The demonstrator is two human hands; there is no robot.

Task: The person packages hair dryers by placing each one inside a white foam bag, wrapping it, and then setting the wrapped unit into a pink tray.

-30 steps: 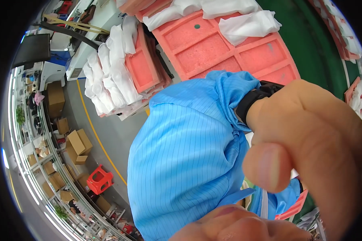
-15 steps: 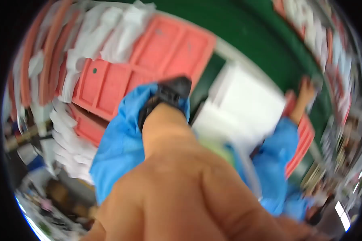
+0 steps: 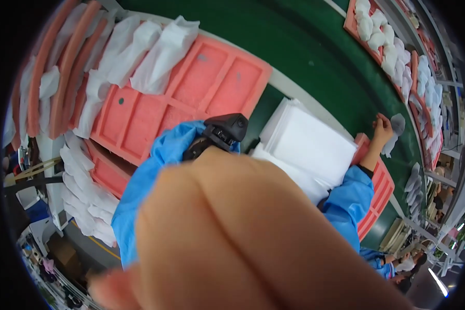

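My left hand (image 3: 217, 217) is raised very close to the camera, large and partly blurred. The back of it fills the lower middle, and most of its fingers run out of the frame. Around that wrist is a black strapped device (image 3: 225, 132), below a blue sleeve. To the far right, my right hand (image 3: 382, 129) hangs over the green surface with bent, bunched fingers. A crumpled grey-white piece (image 3: 395, 134) lies right against it; what the fingers hold, if anything, is hidden. Between the arms sits a stack of white sheets (image 3: 312, 144).
A pink compartment tray (image 3: 201, 72) stands at the left, with white wrapped pieces (image 3: 163, 57) on it and more pink trays beside. Under my right arm is another pink tray (image 3: 380, 196). Loaded trays (image 3: 385, 46) line the far side of the green surface (image 3: 294, 41). Another person (image 3: 403, 266) is at lower right.
My left hand has shifted over the lower part of the picture, its fingers now further out of frame. The whole view has tilted slightly; the right hand stays beside the grey-white piece.
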